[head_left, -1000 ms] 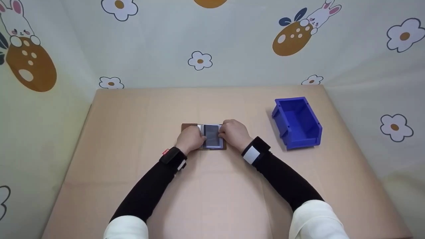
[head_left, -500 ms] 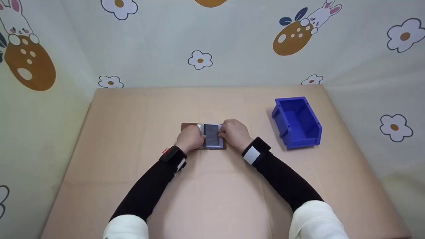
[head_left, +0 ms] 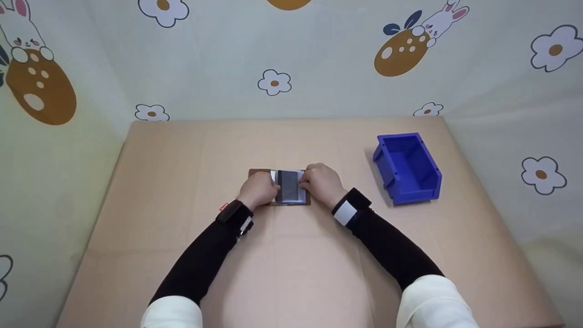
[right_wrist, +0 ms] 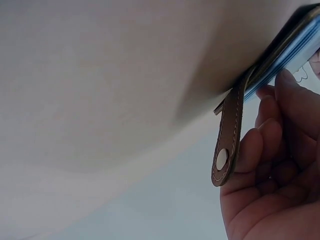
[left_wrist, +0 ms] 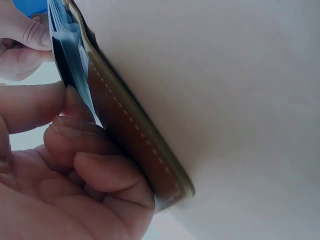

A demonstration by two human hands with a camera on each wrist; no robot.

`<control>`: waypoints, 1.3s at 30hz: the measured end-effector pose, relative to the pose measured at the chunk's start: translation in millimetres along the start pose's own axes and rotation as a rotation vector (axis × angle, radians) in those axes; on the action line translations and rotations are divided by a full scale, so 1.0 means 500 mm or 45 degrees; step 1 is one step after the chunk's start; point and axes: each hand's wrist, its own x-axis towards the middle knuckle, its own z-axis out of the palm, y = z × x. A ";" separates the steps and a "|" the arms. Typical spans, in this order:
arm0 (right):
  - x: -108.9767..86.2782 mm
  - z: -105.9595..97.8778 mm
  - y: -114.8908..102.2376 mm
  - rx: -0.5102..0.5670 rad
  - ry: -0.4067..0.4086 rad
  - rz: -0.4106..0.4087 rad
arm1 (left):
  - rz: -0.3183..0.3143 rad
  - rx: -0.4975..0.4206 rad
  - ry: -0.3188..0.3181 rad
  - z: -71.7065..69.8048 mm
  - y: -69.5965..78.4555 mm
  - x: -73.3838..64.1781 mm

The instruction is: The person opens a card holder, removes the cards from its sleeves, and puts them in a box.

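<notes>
A brown leather card holder (head_left: 259, 172) lies unfolded on the table, clear plastic sleeves (left_wrist: 57, 17) stacked inside. A dark grey card (head_left: 288, 186) sits in the top sleeve. My left hand (head_left: 258, 188) pinches the left edge of this card between thumb and forefinger, its other fingers curled against the stitched cover (left_wrist: 122, 120). On the opposite side my right hand (head_left: 323, 183) pinches the sleeves' right edge. A strap (right_wrist: 228, 135) with a metal snap hangs beside the right fingers in the right wrist view. The hands hide the holder's outer parts in the head view.
A blue plastic bin (head_left: 407, 168) stands at the right rear of the table (head_left: 191, 155), its inside bare. Patterned cloth walls (head_left: 218, 59) rise behind and at both sides.
My left hand has shifted slightly left, and the dark card has slid left with it relative to the sleeve. The right hand and the bin stay in place.
</notes>
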 end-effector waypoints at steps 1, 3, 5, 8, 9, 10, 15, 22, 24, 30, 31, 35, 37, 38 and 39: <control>0.000 0.000 0.000 0.002 -0.001 0.000 | 0.002 -0.008 0.003 -0.001 -0.002 0.000; 0.000 0.000 0.000 0.006 -0.002 0.001 | 0.009 -0.015 0.008 -0.003 -0.006 0.000; 0.000 0.000 0.000 0.006 -0.003 0.004 | 0.016 -0.028 0.008 -0.005 -0.010 -0.001; -0.001 0.001 0.001 0.011 0.002 0.004 | 0.039 -0.049 0.006 -0.010 -0.017 -0.002; -0.001 0.001 0.001 0.010 0.005 0.005 | 0.047 -0.060 0.001 -0.011 -0.020 -0.003; -0.001 0.001 0.001 0.008 0.007 0.004 | 0.057 -0.070 -0.002 -0.013 -0.022 -0.003; -0.001 0.002 0.000 0.005 0.016 0.004 | 0.084 -0.109 -0.018 -0.017 -0.035 -0.006; 0.000 -0.002 -0.002 0.010 -0.004 0.013 | 0.077 -0.150 -0.014 -0.026 -0.047 -0.014; 0.000 -0.001 -0.001 0.003 -0.003 0.013 | 0.075 -0.162 -0.006 -0.028 -0.050 -0.017; 0.000 0.002 0.002 0.006 0.015 -0.006 | 0.054 -0.198 0.004 -0.034 -0.057 -0.021; 0.000 0.002 0.003 0.007 0.017 -0.011 | 0.054 -0.205 0.006 -0.035 -0.057 -0.021; 0.000 0.003 0.003 0.011 0.015 -0.011 | 0.064 -0.235 0.021 -0.038 -0.062 -0.024; 0.001 0.003 0.003 0.010 0.013 -0.008 | 0.065 -0.256 0.027 -0.040 -0.064 -0.025; 0.001 0.003 0.002 0.011 0.012 -0.006 | 0.063 -0.265 0.030 -0.041 -0.065 -0.025; 0.000 0.002 0.002 0.011 0.011 -0.005 | 0.063 -0.272 0.031 -0.042 -0.066 -0.025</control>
